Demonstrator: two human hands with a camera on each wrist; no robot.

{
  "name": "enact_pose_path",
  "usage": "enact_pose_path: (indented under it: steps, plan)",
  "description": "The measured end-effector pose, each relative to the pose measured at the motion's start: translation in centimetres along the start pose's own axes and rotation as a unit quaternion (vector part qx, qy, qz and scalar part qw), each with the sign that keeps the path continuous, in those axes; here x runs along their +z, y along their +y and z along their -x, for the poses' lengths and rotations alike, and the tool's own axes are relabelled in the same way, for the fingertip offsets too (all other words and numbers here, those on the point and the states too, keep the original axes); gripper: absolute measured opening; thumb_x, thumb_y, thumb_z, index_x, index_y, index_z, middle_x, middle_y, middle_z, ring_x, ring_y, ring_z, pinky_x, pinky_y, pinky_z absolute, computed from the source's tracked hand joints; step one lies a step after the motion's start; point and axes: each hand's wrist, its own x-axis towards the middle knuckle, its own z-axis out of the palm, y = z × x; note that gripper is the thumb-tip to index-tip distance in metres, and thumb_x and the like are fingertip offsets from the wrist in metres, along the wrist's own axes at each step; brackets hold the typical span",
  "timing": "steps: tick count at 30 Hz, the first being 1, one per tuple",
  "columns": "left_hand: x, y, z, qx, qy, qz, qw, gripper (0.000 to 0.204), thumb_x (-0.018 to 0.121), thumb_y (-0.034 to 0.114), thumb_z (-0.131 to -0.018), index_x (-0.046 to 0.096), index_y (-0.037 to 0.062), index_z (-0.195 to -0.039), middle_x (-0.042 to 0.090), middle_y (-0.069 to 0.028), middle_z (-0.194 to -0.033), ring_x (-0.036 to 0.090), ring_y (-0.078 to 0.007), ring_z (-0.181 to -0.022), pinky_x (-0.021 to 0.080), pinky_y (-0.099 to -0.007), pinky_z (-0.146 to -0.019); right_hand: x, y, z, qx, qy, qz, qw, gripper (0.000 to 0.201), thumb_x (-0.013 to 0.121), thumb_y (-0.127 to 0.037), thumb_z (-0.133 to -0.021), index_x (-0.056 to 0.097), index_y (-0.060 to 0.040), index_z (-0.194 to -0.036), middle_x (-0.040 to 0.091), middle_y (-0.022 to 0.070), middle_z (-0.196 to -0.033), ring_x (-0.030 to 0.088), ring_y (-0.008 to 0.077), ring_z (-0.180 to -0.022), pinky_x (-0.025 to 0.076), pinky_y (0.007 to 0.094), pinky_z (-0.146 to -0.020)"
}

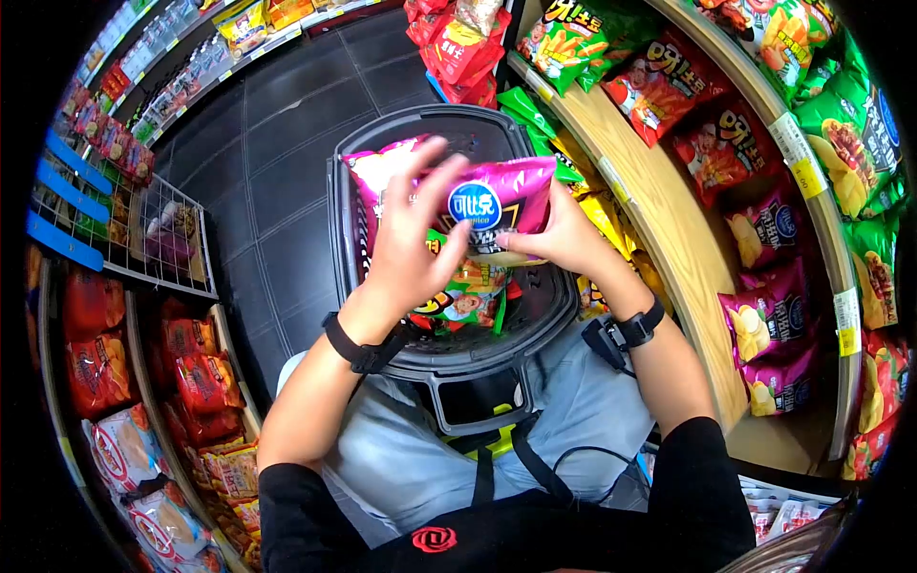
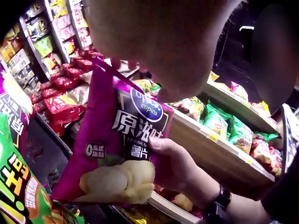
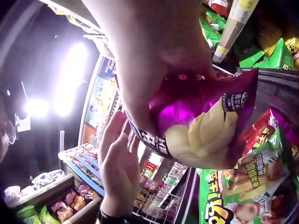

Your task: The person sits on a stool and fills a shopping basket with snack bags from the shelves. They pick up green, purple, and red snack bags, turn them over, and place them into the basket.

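Observation:
A purple chip bag [image 1: 521,196] is held over the black basket [image 1: 458,361]. My right hand [image 1: 564,234] grips its right side, thumb on the front, as the left wrist view also shows for the bag [image 2: 100,135] and that hand [image 2: 180,163]. In front of the bag's left part is my left hand [image 1: 406,239], fingers spread and blurred. The right wrist view shows the left hand [image 3: 119,172] with extended fingers beside the bag [image 3: 210,126]; whether it touches is unclear. Below, a green chip bag [image 1: 487,277] lies in the basket, with another purple bag [image 1: 358,167] at its left side.
Shelves with green, red and purple bags stand on the right, with a wooden shelf board [image 1: 659,210] close to the basket. Red packets [image 1: 205,382] fill shelves at left. A white wire rack [image 1: 181,248] and dark tiled floor [image 1: 296,124] lie beyond.

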Motion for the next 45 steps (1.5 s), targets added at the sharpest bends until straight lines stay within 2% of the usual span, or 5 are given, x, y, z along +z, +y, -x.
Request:
enact_pose_path:
  steps: [10, 20, 28, 39, 45]
  plan:
    - [3.1, -5.1, 2.9, -0.345, -0.162, 0.322, 0.867, 0.101, 0.087, 0.024, -0.086, 0.024, 0.0007, -0.162, 0.041, -0.0217, -0.158, 0.051, -0.0274, -0.14, 0.043, -0.0389, -0.115, -1.5, 0.1, 0.0, 0.009, 0.039, -0.145, 0.989, 0.069, 0.086, -0.018, -0.085, 0.053, -0.0035, -0.144, 0.067, 0.0083, -0.132, 0.064, 0.0187, -0.119, 0.052, 0.037, -0.105]
    - [3.6, -1.2, 2.2, -0.369, -0.142, 0.372, 0.84, 0.066, 0.078, 0.022, -0.092, 0.047, -0.0007, -0.145, 0.065, -0.0126, -0.13, 0.065, -0.0196, -0.116, 0.052, -0.0334, -0.1, -1.5, 0.9, 0.8, -0.015, 0.057, -0.14, 0.988, 0.112, 0.092, -0.025, -0.079, 0.021, 0.001, -0.162, 0.044, 0.0164, -0.155, 0.045, 0.0245, -0.142, 0.036, 0.0368, -0.121]
    - [3.3, 0.1, 2.3, -0.322, -0.181, 0.426, 0.826, 0.075, 0.065, 0.038, -0.103, 0.032, 0.0075, -0.162, 0.054, -0.0155, -0.145, 0.055, -0.0261, -0.131, 0.051, -0.0399, -0.102, -7.2, -1.7, 2.6, -0.005, 0.202, -0.25, 0.947, 0.063, 0.087, -0.016, -0.083, 0.055, -0.0011, -0.136, 0.07, 0.012, -0.125, 0.069, 0.0199, -0.108, 0.057, 0.036, -0.098]
    - [1.9, -0.4, 2.2, -0.314, -0.213, 0.387, 0.84, 0.068, 0.065, 0.027, -0.102, 0.036, 0.005, -0.159, 0.053, -0.0166, -0.149, 0.05, -0.0275, -0.14, 0.04, -0.0423, -0.116, -19.9, -0.3, 14.7, -0.082, 0.578, 0.074, 0.808, 0.04, 0.086, -0.025, -0.086, 0.061, -0.0072, -0.113, 0.067, 0.0027, -0.09, 0.062, 0.0141, -0.082, 0.052, 0.0303, -0.078]
    - [1.5, 0.3, 2.2, -0.316, -0.216, 0.394, 0.836, 0.063, 0.065, 0.022, -0.102, 0.039, 0.0057, -0.157, 0.053, -0.017, -0.149, 0.05, -0.0281, -0.14, 0.04, -0.0427, -0.117, -22.1, 1.6, 17.7, -0.036, 0.645, 0.186, 0.741, 0.082, 0.088, -0.038, -0.08, 0.048, 0.0021, -0.14, 0.06, 0.0197, -0.131, 0.057, 0.031, -0.118, 0.043, 0.0391, -0.107]
